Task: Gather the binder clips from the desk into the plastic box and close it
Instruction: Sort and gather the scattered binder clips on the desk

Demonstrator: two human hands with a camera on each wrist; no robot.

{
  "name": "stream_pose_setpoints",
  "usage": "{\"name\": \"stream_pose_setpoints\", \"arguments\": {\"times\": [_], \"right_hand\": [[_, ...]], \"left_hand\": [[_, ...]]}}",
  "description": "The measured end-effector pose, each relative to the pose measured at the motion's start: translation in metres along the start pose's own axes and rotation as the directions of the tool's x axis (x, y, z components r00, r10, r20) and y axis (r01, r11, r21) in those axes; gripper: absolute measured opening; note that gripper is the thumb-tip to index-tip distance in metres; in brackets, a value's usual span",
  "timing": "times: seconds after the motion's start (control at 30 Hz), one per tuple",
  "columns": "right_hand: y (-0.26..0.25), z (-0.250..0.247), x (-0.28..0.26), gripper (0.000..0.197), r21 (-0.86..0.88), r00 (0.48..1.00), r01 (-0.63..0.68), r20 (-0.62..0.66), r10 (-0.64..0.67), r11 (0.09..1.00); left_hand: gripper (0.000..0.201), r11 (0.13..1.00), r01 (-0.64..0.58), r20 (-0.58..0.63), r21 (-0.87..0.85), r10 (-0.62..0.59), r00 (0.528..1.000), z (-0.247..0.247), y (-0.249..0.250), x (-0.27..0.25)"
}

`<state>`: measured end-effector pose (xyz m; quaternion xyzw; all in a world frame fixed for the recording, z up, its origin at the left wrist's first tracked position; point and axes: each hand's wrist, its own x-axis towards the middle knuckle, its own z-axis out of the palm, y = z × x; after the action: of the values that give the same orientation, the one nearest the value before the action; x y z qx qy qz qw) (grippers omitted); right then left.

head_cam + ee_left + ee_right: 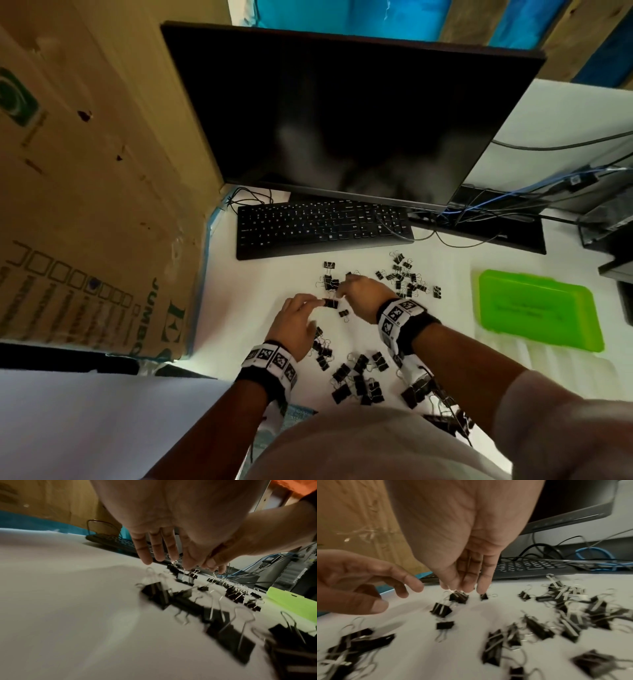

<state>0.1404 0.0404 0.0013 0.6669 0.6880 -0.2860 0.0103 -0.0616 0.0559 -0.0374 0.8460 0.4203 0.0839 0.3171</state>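
Observation:
Several black binder clips lie scattered on the white desk [250, 294]: one pile far right [406, 277], one pile near me [359, 380], and a small cluster [329, 282] between my hands. My right hand [342, 291] points down on that cluster and its bunched fingertips [465, 588] pinch a binder clip [458, 596] by its top. My left hand [315, 311] hovers beside it with relaxed fingers [145, 555] and holds nothing. A single clip [330, 303] lies just past its fingertips. The green plastic box [537, 310] sits closed at the right.
A black keyboard [322, 226] and a dark monitor [342, 120] stand behind the clips. A large cardboard box [85, 205] walls off the left side. Cables [513, 195] and computer hardware crowd the far right behind the green box.

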Motion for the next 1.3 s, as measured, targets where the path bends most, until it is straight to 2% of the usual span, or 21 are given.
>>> {"name": "stream_pose_setpoints", "arguments": {"times": [0.1,0.2,0.4,0.5,0.6,0.7,0.8,0.9,0.97,1.07,1.17,1.3], "right_hand": [[0.019,-0.007,-0.001,0.038,-0.013,0.998,-0.070,0.003,0.070,0.997],[0.029,-0.009,-0.004,0.037,-0.008,0.995,-0.100,0.013,0.100,0.995],[0.034,-0.008,-0.006,0.032,-0.008,0.998,-0.052,0.032,0.052,0.999],[0.026,-0.013,0.000,0.035,-0.043,1.000,0.006,0.018,-0.005,0.999],[0.017,-0.010,0.009,0.042,-0.066,0.997,0.080,0.004,-0.080,0.995],[0.012,-0.001,0.013,0.049,-0.034,0.989,0.113,0.099,-0.109,0.993],[0.011,0.005,0.012,0.047,-0.018,0.985,0.082,0.154,-0.078,0.997],[0.017,0.005,0.014,0.042,0.006,0.986,0.015,0.165,-0.015,1.000],[0.022,0.003,0.014,0.039,0.019,0.986,0.019,0.166,-0.022,1.000],[0.029,0.001,0.013,0.037,0.033,0.991,0.023,0.131,-0.028,0.999],[0.036,-0.004,0.015,0.038,0.050,1.000,-0.009,0.017,0.008,0.999],[0.036,-0.010,0.020,0.042,0.032,0.996,-0.025,-0.089,0.028,0.999]], "left_hand": [[0.044,0.995,0.089,-0.006,-0.044,-0.089,0.996,0.004,0.019,0.026],[0.039,0.992,0.124,0.064,-0.001,-0.123,0.990,0.009,0.026,0.042],[0.015,0.988,0.127,0.081,0.088,-0.134,0.988,0.011,0.024,0.052],[0.006,0.993,0.116,0.002,0.037,-0.116,0.993,0.011,0.014,0.053],[0.007,0.996,0.087,-0.043,-0.003,-0.087,0.995,0.008,0.015,0.057],[0.008,0.996,0.082,0.047,0.045,-0.084,0.995,0.000,0.020,0.063],[0.013,0.995,0.079,0.107,0.056,-0.085,0.991,-0.001,0.023,0.066],[0.010,0.987,0.150,0.087,-0.048,-0.146,0.985,0.004,0.019,0.065],[0.011,0.973,0.213,0.071,-0.093,-0.206,0.976,0.004,0.016,0.064],[0.007,0.954,0.259,0.026,-0.149,-0.258,0.966,-0.001,0.011,0.063],[0.005,0.935,0.285,-0.035,-0.211,-0.299,0.954,-0.011,0.007,0.059],[0.009,0.909,0.302,-0.022,-0.286,-0.321,0.947,-0.019,0.007,0.048]]}}
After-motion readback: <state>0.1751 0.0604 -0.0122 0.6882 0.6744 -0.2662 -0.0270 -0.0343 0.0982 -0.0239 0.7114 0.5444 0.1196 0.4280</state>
